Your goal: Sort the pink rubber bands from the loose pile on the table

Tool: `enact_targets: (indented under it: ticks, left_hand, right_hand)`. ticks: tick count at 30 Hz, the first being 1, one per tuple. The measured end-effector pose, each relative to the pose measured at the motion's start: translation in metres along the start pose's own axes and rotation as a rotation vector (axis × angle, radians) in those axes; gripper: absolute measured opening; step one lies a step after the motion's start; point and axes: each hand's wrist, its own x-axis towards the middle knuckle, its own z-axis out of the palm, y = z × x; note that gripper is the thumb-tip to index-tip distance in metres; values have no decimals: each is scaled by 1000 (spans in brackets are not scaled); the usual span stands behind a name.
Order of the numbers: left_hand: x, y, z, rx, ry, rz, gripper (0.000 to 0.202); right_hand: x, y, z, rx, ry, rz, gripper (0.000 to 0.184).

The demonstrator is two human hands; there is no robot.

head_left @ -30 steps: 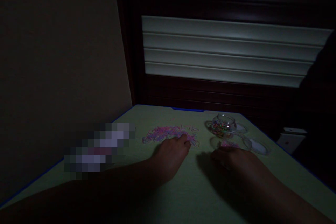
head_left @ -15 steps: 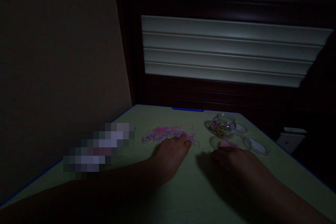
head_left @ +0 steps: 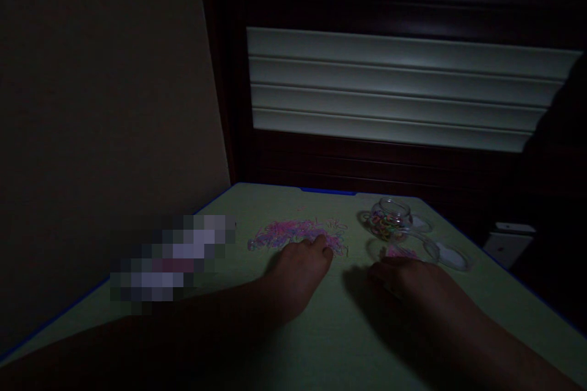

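Note:
Small thin elastic bands in pink, purple and blue lie in a loose pile (head_left: pixel 288 233) on the pale green table. My left hand (head_left: pixel 300 266) rests at the near right edge of this pile, its fingers bent down and drawn together among the bands. Whatever is between its fingertips is hidden. My right hand (head_left: pixel 413 281) is in front of a clear jar (head_left: pixel 431 248) with pink bands inside. Its fingers are curled together, and the hand hides their tips and part of the jar. Whether it touches the jar I cannot tell.
Behind my right hand stands a round clear jar (head_left: pixel 389 220) holding multicoloured bands. A clear lid (head_left: pixel 454 255) lies to the right. A blurred-out item (head_left: pixel 178 256) is on the left of the table (head_left: pixel 316 342). White boxes (head_left: pixel 509 247) are beyond the right edge.
The fingers of my left hand have shifted very slightly at the pile. My right hand and the jars are almost where they were.

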Motion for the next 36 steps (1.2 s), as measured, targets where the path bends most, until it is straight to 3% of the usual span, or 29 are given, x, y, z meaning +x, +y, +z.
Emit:
enact_targets:
  ticks: [21, 29, 36]
  left_hand:
    - [0, 1, 1, 6, 35, 13, 25]
    - [-3, 0, 1, -87, 84, -9, 29]
    - [-1, -2, 9, -243, 174, -8, 15]
  right_hand:
    - [1, 0, 0, 6, -38, 20, 19]
    - [1, 2, 1, 33, -12, 22, 19]
    - [0, 2, 0, 52, -29, 41, 20]
